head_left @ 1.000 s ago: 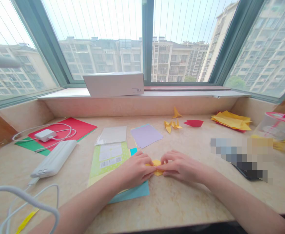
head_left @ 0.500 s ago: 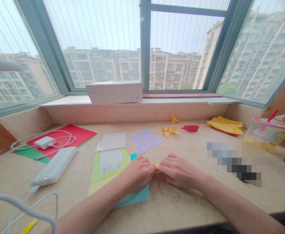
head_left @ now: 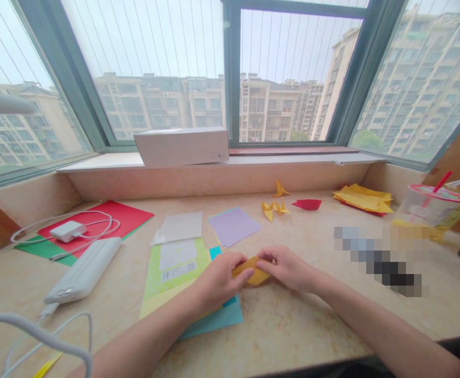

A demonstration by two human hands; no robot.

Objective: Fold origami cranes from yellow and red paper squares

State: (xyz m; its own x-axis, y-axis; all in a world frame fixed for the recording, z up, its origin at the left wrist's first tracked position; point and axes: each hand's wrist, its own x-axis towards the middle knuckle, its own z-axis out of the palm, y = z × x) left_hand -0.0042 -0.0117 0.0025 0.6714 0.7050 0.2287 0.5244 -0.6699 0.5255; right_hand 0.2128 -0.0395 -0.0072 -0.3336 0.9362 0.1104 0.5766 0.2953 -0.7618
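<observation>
Straw [head_left: 442, 181] in cup [head_left: 422, 211], paper [head_left: 256, 276] in left hand [head_left: 222, 274] and right hand [head_left: 288, 268]

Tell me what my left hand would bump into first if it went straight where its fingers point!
Your left hand points across the yellow folded paper it's holding. Past that, it would probably meet your right hand, though one view makes depth hard to judge.

Creased matt paper in the yellow piece [head_left: 256, 277] — smooth, faintly glossy white plastic on the power bank [head_left: 84, 270]
</observation>
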